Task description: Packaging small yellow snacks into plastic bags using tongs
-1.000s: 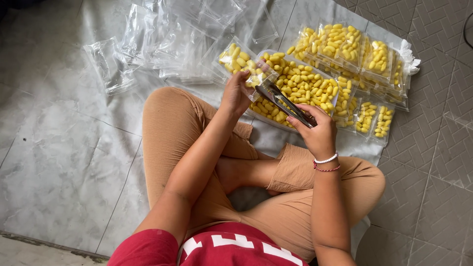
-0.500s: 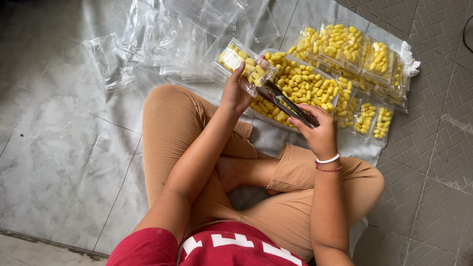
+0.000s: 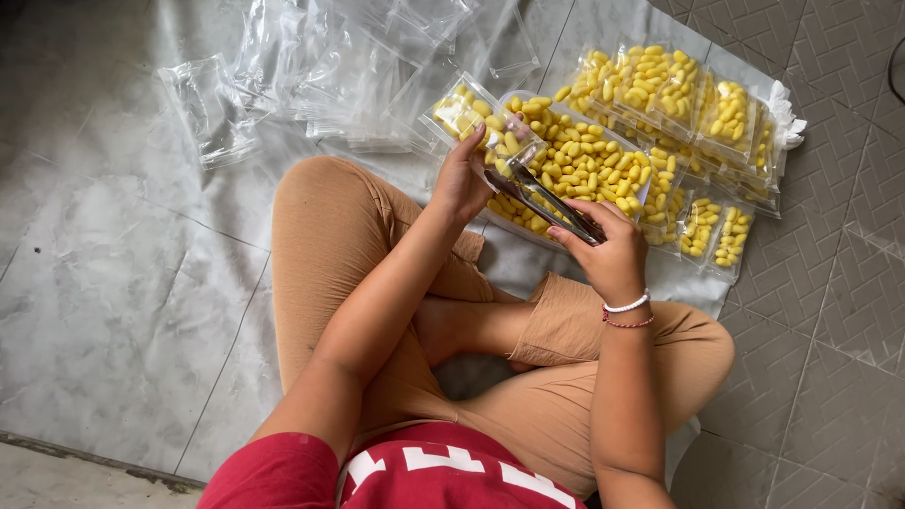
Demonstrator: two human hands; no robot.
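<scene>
Your left hand [image 3: 462, 179] grips a small clear plastic pouch of yellow cocoons [image 3: 468, 113] at upper centre. Your right hand [image 3: 608, 250] clamps dark metal tongs [image 3: 547, 200], tips at the pouch mouth.

On your floor [image 3: 113, 311] of grey marble tiles: a heap of empty clear plastic bags [image 3: 320, 66], top left. Filled packets [image 3: 660, 85] of yellow pieces lie stacked top right on a clear sheet [image 3: 603, 24]. Patterned grey tiles [image 3: 830, 283] run down your right side.
</scene>
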